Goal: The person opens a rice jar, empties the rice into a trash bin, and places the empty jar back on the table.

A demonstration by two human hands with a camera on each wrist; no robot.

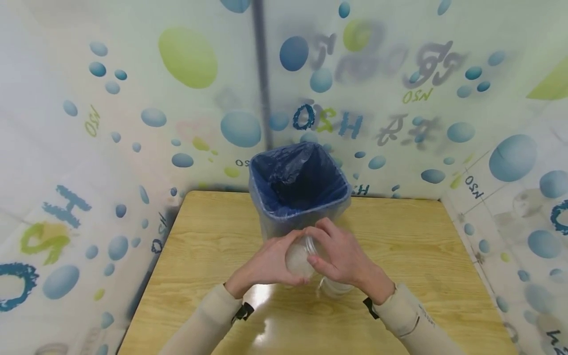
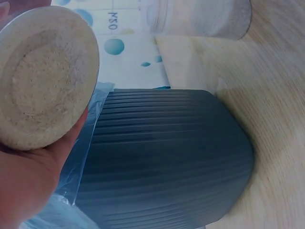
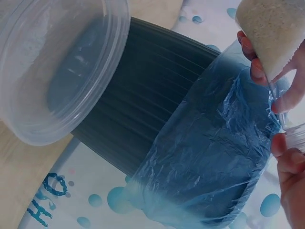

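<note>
My left hand grips a clear jar partly filled with white, rice-like grains. The jar tips over on its side, and in the left wrist view its round base faces the camera, grains showing through. At the jar's mouth, my right hand curls its fingers and thumb round a clear ribbed lid. Both hands are in front of the bin, just short of its near rim. A second clear jar stands on the table beneath my right hand; its round rim looms large in the right wrist view.
The dark ribbed bin, lined with a blue plastic bag, stands at the back of the wooden table. Its mouth faces up. Close behind and to both sides are walls with blue and green spots.
</note>
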